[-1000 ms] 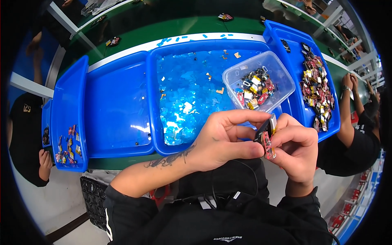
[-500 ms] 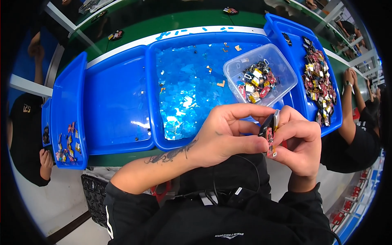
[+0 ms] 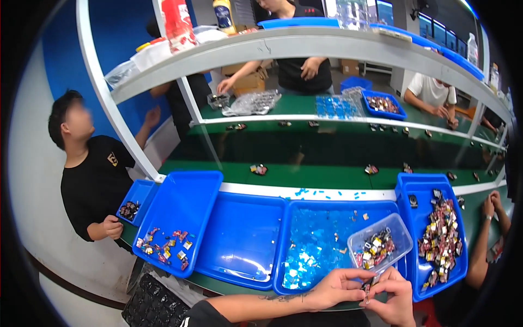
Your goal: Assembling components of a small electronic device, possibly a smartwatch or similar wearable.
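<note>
Low at the right of the head view, both my hands meet on one small electronic assembly (image 3: 369, 285). It has a dark casing and a reddish circuit board; my fingers cover much of it. My left hand (image 3: 339, 287) pinches it from the left with thumb and fingers. From the other side, my right hand (image 3: 394, 298) grips it with bent fingers. Just beyond my hands, a clear plastic box (image 3: 402, 254) holds a pile of similar small parts. This box rests tilted in a blue tray (image 3: 285, 242) strewn with shiny blue film pieces.
To the right, a blue tray (image 3: 403, 188) carries a heap of assemblies. Leftward are a blue tray (image 3: 239, 231) and a tilted tray (image 3: 185, 204) with scattered parts. A green conveyor (image 3: 316, 177) runs behind, below a white shelf frame (image 3: 305, 46). Co-workers stand left, right and across.
The head view has tilted upward, bringing the shelf and co-workers into sight. My hands now appear lower in the picture, still together on the assembly.
</note>
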{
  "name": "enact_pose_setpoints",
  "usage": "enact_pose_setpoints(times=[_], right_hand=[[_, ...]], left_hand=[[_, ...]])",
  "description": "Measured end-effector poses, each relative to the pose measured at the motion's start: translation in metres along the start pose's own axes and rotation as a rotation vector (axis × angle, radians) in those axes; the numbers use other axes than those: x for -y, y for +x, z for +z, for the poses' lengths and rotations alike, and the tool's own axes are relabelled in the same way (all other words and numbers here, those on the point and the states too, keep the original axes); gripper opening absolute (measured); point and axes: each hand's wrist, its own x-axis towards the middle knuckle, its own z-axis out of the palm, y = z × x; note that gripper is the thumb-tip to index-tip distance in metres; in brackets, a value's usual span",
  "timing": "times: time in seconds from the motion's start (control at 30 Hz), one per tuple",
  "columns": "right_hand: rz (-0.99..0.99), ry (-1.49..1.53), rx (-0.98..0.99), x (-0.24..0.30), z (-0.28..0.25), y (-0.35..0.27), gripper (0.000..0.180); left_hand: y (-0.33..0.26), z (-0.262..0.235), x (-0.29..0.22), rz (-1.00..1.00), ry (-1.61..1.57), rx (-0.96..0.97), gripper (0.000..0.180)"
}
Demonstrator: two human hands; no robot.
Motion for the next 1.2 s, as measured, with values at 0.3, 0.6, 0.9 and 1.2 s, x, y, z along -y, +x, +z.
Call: enact_pose_setpoints(times=[0.3, 0.6, 0.9, 1.2], right_hand=[[-0.119, -0.298, -0.269, -0.011, 0.010, 0.001, 0.018], [-0.336, -0.750, -0.185, 0.006, 0.008, 0.011, 0.016], [-0.510, -0.838, -0.362, -0.003, 0.005, -0.003, 0.022], [-0.593, -0.761, -0.536, -0.012, 0.006, -0.009, 0.032]], left_hand=[[0.009, 0.007, -0.019, 0.038, 0.174, 0.045, 0.054], [0.006, 0.006, -0.029, 0.114, 0.233, 0.045, 0.049], [-0.001, 0.021, -0.044, 0.104, 0.301, 0.108, 0.047], [-0.006, 0.023, -0.051, 0.117, 0.430, 0.161, 0.052]])
